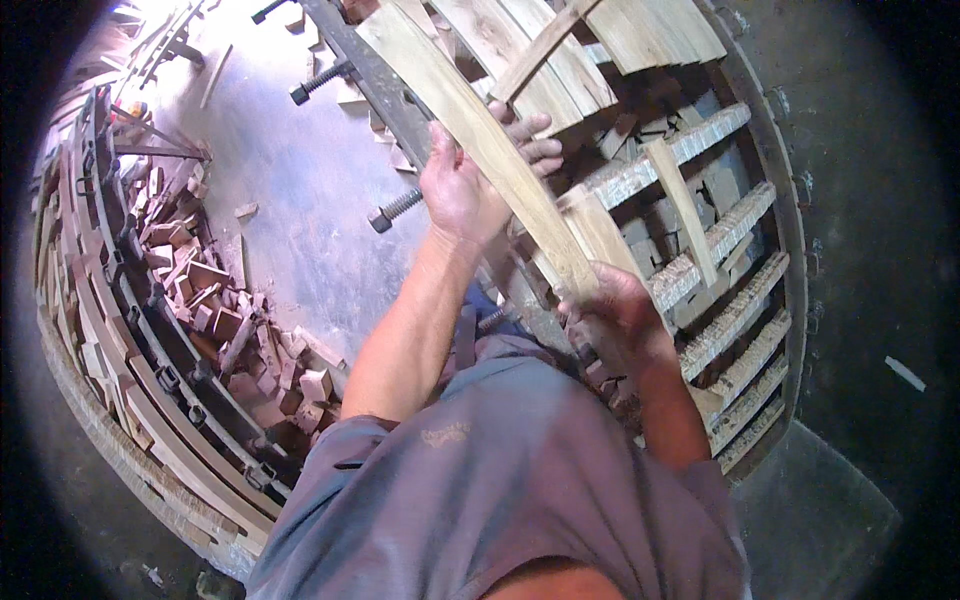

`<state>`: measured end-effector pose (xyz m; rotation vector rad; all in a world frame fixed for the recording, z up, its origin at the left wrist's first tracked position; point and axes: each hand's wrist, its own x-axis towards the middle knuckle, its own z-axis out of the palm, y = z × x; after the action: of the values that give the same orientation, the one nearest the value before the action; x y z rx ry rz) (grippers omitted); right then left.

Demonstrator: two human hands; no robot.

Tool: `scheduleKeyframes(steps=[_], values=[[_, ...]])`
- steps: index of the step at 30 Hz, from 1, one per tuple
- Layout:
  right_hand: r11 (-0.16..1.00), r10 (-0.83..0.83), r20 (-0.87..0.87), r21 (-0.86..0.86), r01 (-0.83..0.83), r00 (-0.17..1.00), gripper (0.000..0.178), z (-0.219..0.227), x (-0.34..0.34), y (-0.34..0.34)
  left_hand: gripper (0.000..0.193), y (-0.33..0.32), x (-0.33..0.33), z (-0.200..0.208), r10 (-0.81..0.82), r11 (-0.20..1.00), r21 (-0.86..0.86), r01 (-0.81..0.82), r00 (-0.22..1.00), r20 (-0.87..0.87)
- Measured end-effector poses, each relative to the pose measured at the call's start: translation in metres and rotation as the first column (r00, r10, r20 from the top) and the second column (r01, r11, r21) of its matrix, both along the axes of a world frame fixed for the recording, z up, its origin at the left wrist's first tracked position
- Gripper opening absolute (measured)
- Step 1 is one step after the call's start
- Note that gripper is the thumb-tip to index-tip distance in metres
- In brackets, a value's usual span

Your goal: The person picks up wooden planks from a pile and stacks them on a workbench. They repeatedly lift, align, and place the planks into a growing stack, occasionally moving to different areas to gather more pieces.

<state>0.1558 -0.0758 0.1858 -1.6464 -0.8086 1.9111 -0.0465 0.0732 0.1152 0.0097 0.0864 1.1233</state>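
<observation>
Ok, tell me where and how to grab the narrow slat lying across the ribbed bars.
Probably mid-length, by its long edges, from above: the slat lies across two ribbed bars, with its middle over the gap between them.

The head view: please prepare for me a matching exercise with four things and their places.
1. left hand
2. right hand
3. heap of wood offcuts
4. pale strip

A. on the dark floor, far right
B. at the near end of the long plank
C. left of the left forearm
D. beneath the plank, around its middle

Pairs: 1-D, 2-B, 3-C, 4-A
</observation>
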Motion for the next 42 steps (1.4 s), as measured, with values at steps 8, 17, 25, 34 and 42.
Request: scheduleKeyframes(steps=[8,17,25,34,42], values=[[0.996,-0.080,-0.269,0.024,0.090,0.960,0.079,-0.038,0.003,-0.007,0.073,0.016,-0.015,0.010,-0.033,0.999,0.032,0.032,0.999,0.017],[0.923,-0.360,-0.031,0.137,0.361,0.933,0.065,-0.025,-0.044,-0.012,0.062,0.040,-0.036,0.003,-0.010,0.999,-0.041,0.011,1.000,0.023],[0.907,-0.185,0.454,0.420,-0.026,0.872,0.061,-0.015,-0.060,-0.005,0.045,0.049,-0.054,-0.012,-0.015,0.998,-0.060,0.005,0.986,-0.168],[0.906,-0.311,0.071,0.323,0.273,0.948,0.060,-0.014,-0.063,-0.025,0.057,0.038,-0.058,-0.020,-0.025,0.999,0.028,0.027,0.998,-0.058],[0.771,-0.585,-0.092,0.247,0.587,0.806,0.053,-0.015,-0.025,-0.045,0.057,0.019,-0.057,-0.002,-0.055,0.997,-0.060,0.051,0.997,-0.057]])
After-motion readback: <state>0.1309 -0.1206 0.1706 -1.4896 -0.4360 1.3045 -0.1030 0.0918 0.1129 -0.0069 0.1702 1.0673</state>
